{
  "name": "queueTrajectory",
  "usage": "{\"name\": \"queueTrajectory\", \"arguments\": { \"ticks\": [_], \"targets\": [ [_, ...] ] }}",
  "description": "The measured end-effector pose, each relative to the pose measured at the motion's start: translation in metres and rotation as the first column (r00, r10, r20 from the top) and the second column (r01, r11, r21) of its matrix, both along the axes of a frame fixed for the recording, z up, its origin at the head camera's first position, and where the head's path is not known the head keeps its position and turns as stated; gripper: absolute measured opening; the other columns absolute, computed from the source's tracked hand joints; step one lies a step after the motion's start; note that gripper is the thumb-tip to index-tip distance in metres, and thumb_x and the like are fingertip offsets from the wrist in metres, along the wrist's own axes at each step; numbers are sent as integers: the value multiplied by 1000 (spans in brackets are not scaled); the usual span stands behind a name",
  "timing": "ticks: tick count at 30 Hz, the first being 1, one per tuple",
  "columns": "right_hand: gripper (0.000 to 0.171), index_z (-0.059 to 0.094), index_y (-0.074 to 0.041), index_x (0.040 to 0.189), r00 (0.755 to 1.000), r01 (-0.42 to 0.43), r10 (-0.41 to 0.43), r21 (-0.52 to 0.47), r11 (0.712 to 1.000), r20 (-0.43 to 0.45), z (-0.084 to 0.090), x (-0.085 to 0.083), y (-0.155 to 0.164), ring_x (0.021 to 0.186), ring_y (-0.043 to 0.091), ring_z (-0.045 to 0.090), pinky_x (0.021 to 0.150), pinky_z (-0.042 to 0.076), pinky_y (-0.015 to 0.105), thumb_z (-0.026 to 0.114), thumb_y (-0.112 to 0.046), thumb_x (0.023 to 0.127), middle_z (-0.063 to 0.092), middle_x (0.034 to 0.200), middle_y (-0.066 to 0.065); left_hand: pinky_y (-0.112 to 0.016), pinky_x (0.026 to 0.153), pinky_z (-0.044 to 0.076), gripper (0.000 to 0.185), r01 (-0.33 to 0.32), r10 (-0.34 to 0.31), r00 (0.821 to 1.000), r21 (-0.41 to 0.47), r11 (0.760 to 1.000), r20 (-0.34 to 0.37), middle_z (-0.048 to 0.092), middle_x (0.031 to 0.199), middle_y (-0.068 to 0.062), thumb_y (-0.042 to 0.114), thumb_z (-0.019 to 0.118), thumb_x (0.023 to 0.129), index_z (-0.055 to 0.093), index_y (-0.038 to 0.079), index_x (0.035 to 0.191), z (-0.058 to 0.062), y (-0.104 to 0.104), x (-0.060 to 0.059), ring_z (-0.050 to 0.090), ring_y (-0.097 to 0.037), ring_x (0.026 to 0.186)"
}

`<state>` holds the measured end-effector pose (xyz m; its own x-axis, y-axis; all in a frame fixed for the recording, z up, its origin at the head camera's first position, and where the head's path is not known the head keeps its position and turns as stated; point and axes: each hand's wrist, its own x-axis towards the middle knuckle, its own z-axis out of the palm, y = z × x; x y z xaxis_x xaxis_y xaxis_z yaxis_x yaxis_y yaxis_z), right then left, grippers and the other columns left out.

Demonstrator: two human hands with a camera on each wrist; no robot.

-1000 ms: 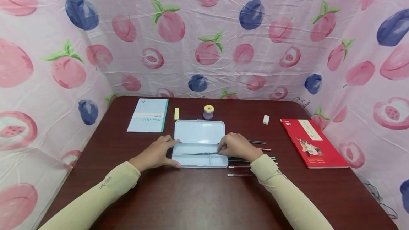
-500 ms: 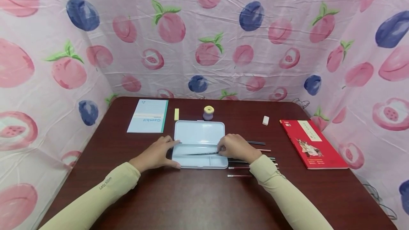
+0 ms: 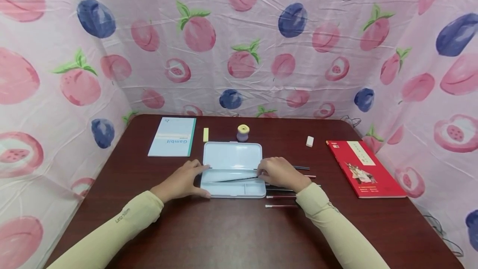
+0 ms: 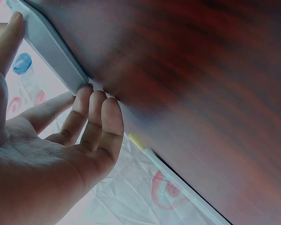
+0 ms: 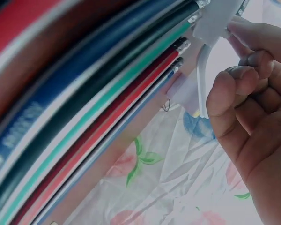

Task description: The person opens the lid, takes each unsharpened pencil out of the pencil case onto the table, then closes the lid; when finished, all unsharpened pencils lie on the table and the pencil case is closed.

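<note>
Both hands unmoved, left hand (image 3: 183, 181) flat against case (image 3: 232, 161), right hand (image 3: 278, 172) pinching pencil (image 3: 233, 179), now tilted

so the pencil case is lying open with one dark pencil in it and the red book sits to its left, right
Not quite. The red book lies to the right of the open pencil case, near the table's right edge; the pale blue notebook is what lies to the left. The head view shows this. One dark pencil does lie in the case.
</note>
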<state>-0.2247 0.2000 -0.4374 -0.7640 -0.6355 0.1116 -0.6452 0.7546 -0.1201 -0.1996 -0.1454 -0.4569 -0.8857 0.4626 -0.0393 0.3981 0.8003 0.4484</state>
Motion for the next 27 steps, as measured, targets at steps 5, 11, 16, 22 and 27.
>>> {"name": "queueTrajectory", "arguments": {
  "ticks": [5,11,16,22,27],
  "targets": [
    [7,83,-15,97,999,-18,18,-10,1000,-34,-2,1,5,79,9,68,77,61,34,82,-10,92,79,95,-1,-38,90,53,100,8,-8,1000,4,1000,-12,61,122,-7,59,94,74,57,13,155,0,0,1,52,-20,108],
    [9,83,-15,99,997,-10,8,-35,999,-78,1,0,14,79,9,69,76,61,32,85,-12,91,77,96,-2,-38,90,53,100,9,-9,1000,-1,1000,-17,61,122,-7,59,93,74,57,13,155,1,0,1,52,-20,108],
    [9,81,-14,98,996,14,-20,-63,998,-90,7,-2,30,77,9,68,75,60,32,86,-12,90,75,93,-2,-39,91,54,100,9,-9,1000,-6,1000,-14,61,123,-7,59,93,74,57,13,155,1,0,1,52,-20,108],
    [11,81,-15,97,994,92,-98,-120,989,-45,11,-4,57,73,7,59,73,57,30,87,-12,89,73,90,-4,-38,90,53,100,10,-10,1000,-8,1000,-18,61,121,-7,60,94,73,58,12,154,1,0,1,52,-19,107],
    [11,80,-15,98,990,132,-137,-155,979,-22,10,-8,83,70,6,51,69,51,27,87,-13,89,69,86,-7,-38,89,53,101,10,-10,1000,-4,1000,-16,61,119,-7,59,94,73,58,11,154,-2,0,0,52,-19,106]
  ]
}}
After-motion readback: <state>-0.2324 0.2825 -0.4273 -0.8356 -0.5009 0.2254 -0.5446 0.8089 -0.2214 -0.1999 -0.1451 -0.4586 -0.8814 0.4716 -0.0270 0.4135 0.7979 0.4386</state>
